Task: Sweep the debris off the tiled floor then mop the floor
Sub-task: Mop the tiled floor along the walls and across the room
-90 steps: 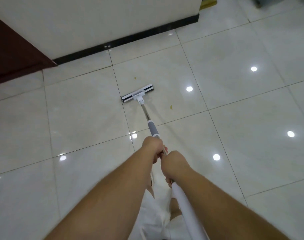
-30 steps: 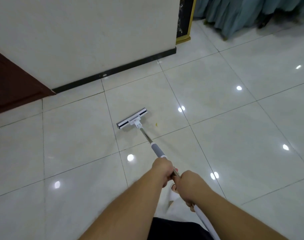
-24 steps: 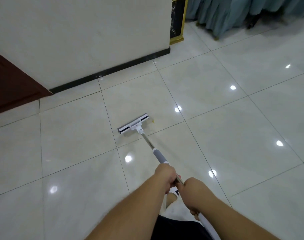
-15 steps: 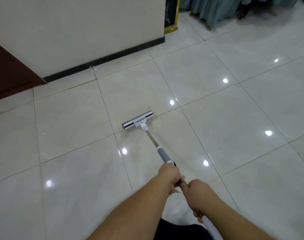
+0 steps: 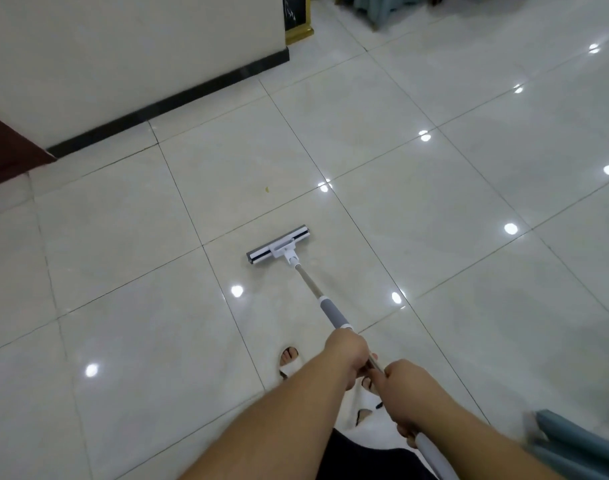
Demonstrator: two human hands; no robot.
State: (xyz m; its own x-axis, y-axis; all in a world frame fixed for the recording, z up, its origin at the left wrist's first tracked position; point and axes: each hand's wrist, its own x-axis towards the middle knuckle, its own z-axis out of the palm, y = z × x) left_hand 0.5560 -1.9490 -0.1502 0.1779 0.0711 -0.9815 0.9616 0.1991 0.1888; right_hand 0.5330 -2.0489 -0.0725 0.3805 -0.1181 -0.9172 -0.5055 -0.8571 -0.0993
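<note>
A flat mop with a grey and white head (image 5: 279,245) rests on the glossy pale tiled floor (image 5: 452,209), its metal handle (image 5: 310,285) slanting back toward me. My left hand (image 5: 346,355) grips the handle just below the grey sleeve. My right hand (image 5: 405,386) holds it lower down, close behind the left. A small yellowish bit of debris (image 5: 267,189) lies on the tile beyond the mop head, apart from it.
A cream wall with a black skirting (image 5: 171,98) runs along the upper left, ending at a corner beside a gold-framed board (image 5: 298,15). Dark wood (image 5: 5,157) stands at far left. Blue-grey fabric (image 5: 573,445) shows at lower right. My sandalled feet (image 5: 291,362) are below the handle.
I have stepped back and drawn the mop head toward me across a tile joint. The yellowish speck that sat by the head's right end now lies clear beyond it.
</note>
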